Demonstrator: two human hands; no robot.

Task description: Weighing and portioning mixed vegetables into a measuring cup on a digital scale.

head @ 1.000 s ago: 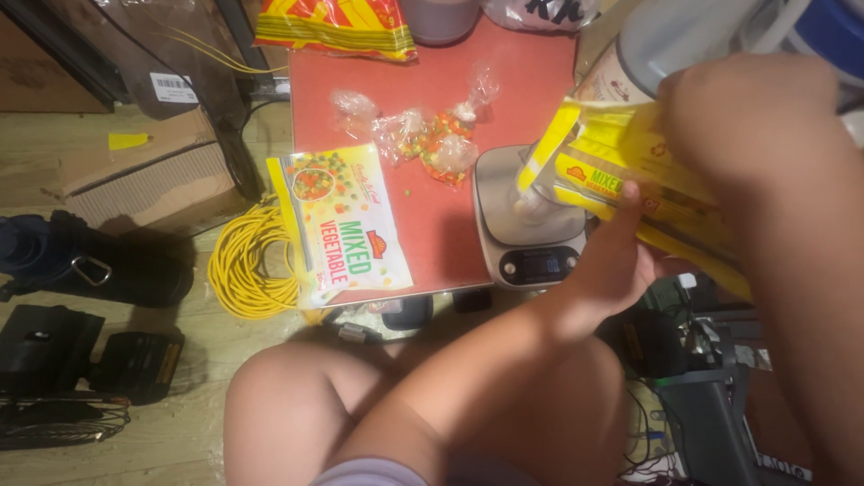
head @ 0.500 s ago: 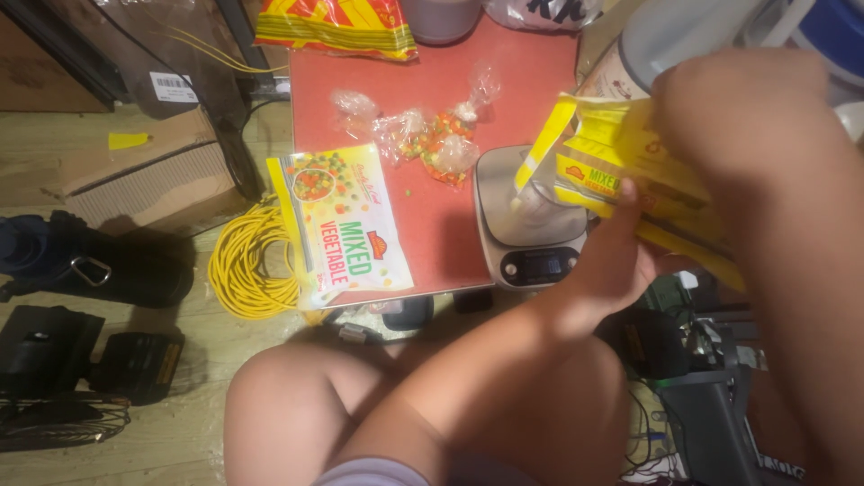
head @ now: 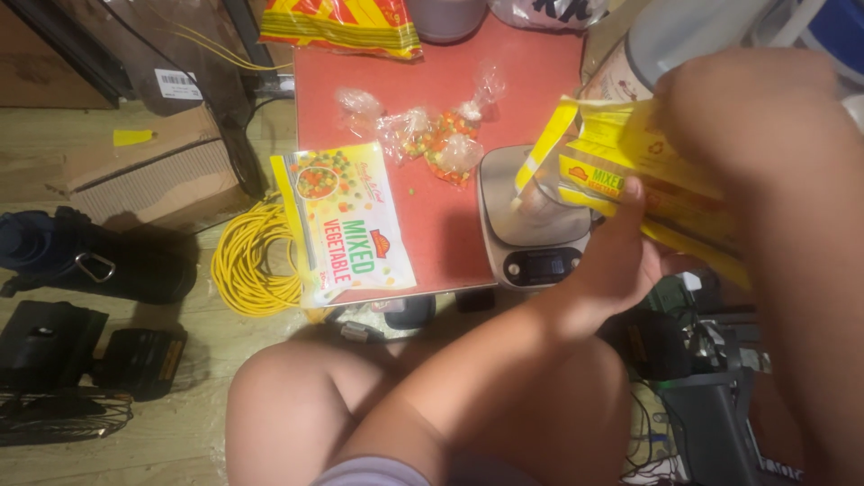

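While both hands, left hand point(head: 621, 252) and right hand point(head: 747, 117), keep a closed grip on the yellow vegetable bag point(head: 630, 180), its mouth tilts over the kitchen scale point(head: 531, 225).

My left hand point(head: 621, 256) and right hand point(head: 747, 108) grip a yellow vegetable bag point(head: 630, 171), tilted with its open corner down over a small clear bag point(head: 538, 202) on the kitchen scale point(head: 531, 261). On the red table point(head: 450, 225) beside it lie a flat vegetable packet point(head: 346, 225) and several knotted little bags point(head: 423, 135). A coiled yellow cable point(head: 252, 265) sits on the floor.
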